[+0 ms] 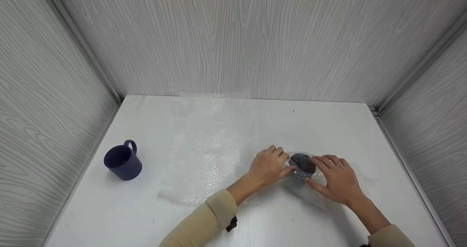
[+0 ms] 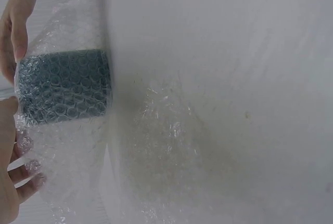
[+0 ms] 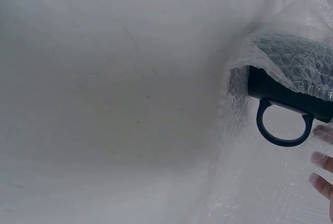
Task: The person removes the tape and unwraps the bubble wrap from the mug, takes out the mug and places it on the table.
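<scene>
A dark mug (image 1: 303, 165) stands on the right half of the table with bubble wrap (image 2: 67, 167) around its side. Its handle (image 3: 285, 143) sticks out bare past the edge of the wrap in the right wrist view. My left hand (image 1: 266, 166) pinches the wrap at the left of the rim, thumb in front and fingertips behind the clear film. On the other side, my right hand (image 1: 339, 181) holds the wrapped mug at its rim between thumb and fingers. Its other fingers (image 3: 322, 159) are spread behind the handle.
A dark blue mug (image 1: 124, 163) sits unwrapped at the left of the white table (image 1: 146, 214). Between it and my left hand lies a flat sheet of bubble wrap (image 1: 208, 148), reaching the back wall (image 1: 226, 42). Side walls (image 1: 47, 104) close in the table.
</scene>
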Available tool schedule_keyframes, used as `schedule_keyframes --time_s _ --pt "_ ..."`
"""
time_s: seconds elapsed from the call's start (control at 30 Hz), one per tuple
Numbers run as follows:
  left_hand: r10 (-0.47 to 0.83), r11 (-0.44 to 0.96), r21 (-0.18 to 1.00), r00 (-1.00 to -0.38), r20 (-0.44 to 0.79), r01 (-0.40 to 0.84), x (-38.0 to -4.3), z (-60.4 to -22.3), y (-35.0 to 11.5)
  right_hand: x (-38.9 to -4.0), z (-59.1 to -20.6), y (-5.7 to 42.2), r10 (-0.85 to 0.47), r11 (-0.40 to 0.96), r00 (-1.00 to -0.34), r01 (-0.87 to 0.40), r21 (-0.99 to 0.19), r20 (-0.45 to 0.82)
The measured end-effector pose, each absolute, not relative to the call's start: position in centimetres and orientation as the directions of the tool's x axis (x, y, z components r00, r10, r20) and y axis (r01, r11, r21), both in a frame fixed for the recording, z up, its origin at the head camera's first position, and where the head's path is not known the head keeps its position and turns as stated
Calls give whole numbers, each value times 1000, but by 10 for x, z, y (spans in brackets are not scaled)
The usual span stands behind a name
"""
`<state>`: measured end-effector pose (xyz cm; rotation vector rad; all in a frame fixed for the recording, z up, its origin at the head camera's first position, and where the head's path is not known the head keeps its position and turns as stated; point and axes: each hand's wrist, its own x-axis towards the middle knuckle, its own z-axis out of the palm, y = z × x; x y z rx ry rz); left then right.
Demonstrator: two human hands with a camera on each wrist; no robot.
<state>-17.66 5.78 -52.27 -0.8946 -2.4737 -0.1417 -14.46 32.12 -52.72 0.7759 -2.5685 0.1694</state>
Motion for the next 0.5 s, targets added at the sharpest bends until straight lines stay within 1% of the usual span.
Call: schedule_keyframes --time_s 0.5 --pt "581 772 -75 -654 484 631 -175 -522 53 -146 -525 323 -504 828 -739 -560 9 448"
